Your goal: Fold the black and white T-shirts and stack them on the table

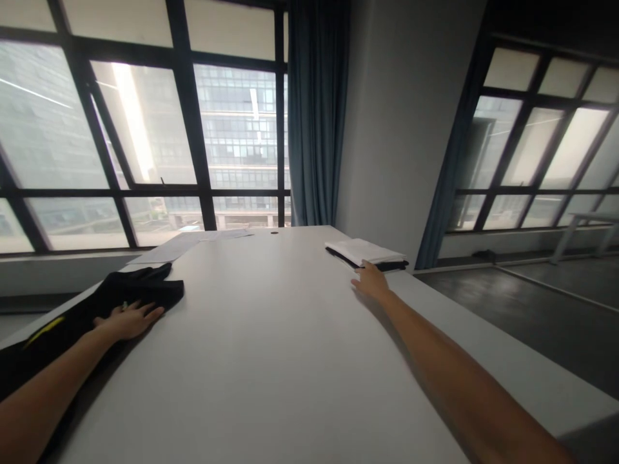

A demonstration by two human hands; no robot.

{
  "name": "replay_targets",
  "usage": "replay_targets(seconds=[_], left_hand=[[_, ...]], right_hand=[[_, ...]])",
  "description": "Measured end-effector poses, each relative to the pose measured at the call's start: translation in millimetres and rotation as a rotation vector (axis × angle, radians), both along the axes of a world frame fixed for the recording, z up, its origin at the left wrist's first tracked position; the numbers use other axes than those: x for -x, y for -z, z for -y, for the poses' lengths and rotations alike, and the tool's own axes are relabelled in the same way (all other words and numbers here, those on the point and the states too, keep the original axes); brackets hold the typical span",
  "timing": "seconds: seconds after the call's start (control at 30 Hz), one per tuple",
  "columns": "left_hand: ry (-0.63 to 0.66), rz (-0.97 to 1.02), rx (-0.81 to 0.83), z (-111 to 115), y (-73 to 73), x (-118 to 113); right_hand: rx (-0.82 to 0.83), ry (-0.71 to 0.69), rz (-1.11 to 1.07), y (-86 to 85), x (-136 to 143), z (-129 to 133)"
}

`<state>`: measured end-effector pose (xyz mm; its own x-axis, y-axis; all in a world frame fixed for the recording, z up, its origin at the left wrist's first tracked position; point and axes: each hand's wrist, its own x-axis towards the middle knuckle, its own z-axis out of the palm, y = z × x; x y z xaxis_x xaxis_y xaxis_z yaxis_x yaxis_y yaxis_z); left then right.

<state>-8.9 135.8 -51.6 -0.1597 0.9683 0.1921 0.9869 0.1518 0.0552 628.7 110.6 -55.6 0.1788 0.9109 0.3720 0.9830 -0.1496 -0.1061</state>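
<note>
Head view: black-framed windows [145, 116] fill most of the background, office-type facade behind the glass. White counter [256, 335] runs away from me, its far end by the windows. Grey column [406, 122] past its far right corner, blue curtain [316, 116] to the left of that.

Black garment [72, 316] lies along the counter's left edge, long axis running from near left toward far right, far end loosely bunched. Can't tell what type, too dark. White paper sheets [167, 250] beyond it, lying flat toward the far left corner.

Folded stack [365, 249] near the counter's right edge, toward the far end: white layer on top, black layer under it, probably folded cloth. Lies flat, long axis roughly crosswise, right end angled slightly toward me.

Key relation, as I judge it: stack is directly ahead of my right hand [372, 281], fingers at its near long edge. Right is clearly the nearer hand; left is well apart, across the bare middle. Can't tell whether the right fingers pinch the edge or only touch it.

Left hand [128, 322] is palm down on the garment near its far end, fingers spread, no grip visible. It's nearer to me than the stack.

Smallest: yellow mark [46, 330] on the garment, then a small dark disc [275, 232] in the counter's far end, maybe a cable grommet.
</note>
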Motion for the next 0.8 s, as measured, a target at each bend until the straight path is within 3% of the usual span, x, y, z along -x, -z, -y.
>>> replay_targets(seconds=[0.13,0.23,0.33,0.4,0.47,0.57,0.6,0.67,0.73,0.8], left_hand=[[-0.060,-0.117,0.067,-5.4,-2.0,-22.8],[0.105,-0.142,0.029,3.4,-5.4,-54.4],[0.294,-0.037,0.023,23.6,-11.3,-91.3],[0.372,0.012,0.026,41.2,-15.5,-115.9],[0.454,0.049,0.040,60.2,-18.7,-139.1],[0.568,0.112,0.095,88.9,-19.1,-169.8],[0.601,0.135,0.117,98.0,-17.6,-178.5],[0.672,0.177,0.160,114.8,-12.1,-193.1],[0.744,0.242,0.155,128.1,-4.4,-203.7],[0.784,0.334,0.091,136.6,3.0,-210.7]], right_hand=[[0.003,0.050,-0.093,-0.6,-35.0,-28.4],[-0.101,-0.007,-0.202,-8.2,-49.0,-46.1],[-0.160,-0.016,-0.228,-32.5,-37.2,-51.8],[-0.202,-0.071,-0.247,-54.7,-10.0,-43.1],[-0.241,-0.269,-0.267,-75.5,29.5,-22.5],[-0.181,-0.785,-0.312,-90.4,92.9,24.0],[-0.131,-0.890,-0.320,-88.9,110.8,40.6],[0.047,-0.962,-0.295,-75.8,138.6,70.6],[0.257,-0.942,-0.231,-52.9,156.7,93.6],[0.335,-0.927,-0.165,-28.8,169.3,108.7]])
